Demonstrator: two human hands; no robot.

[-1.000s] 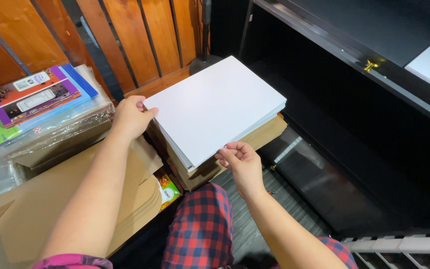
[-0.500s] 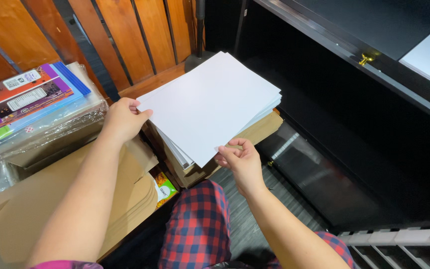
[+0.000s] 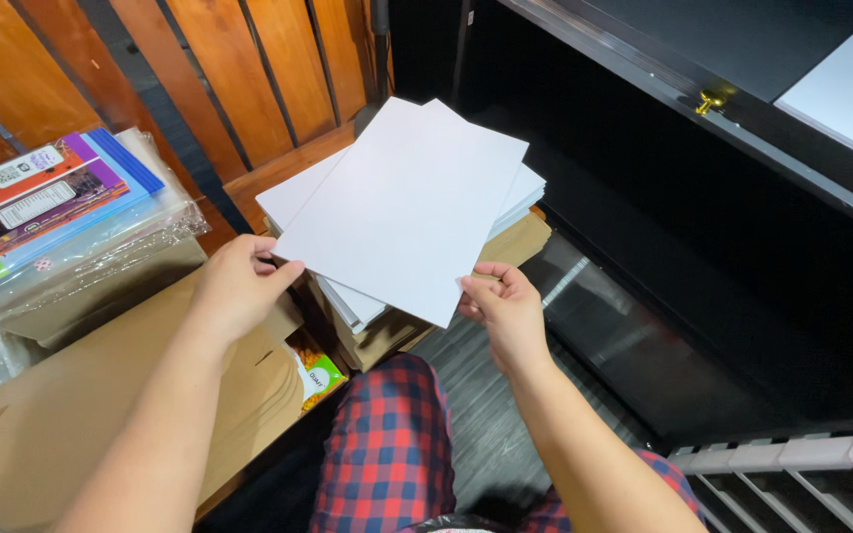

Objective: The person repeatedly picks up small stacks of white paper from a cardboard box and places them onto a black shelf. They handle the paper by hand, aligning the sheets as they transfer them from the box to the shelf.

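Note:
A thin batch of white paper sheets is lifted and skewed off the white paper stack below it. My left hand grips the batch at its near left corner. My right hand pinches its near right edge. The stack rests on a brown cardboard box in front of my knees, which are in red plaid trousers.
Flat brown cardboard lies at the left, with coloured packs in clear plastic wrap behind it. A wooden slatted wall stands at the back. A black cabinet with a brass knob fills the right side.
Both hands have lifted the top sheets off the stack and turned them, so they now lie askew above the rest. The view has tilted slightly.

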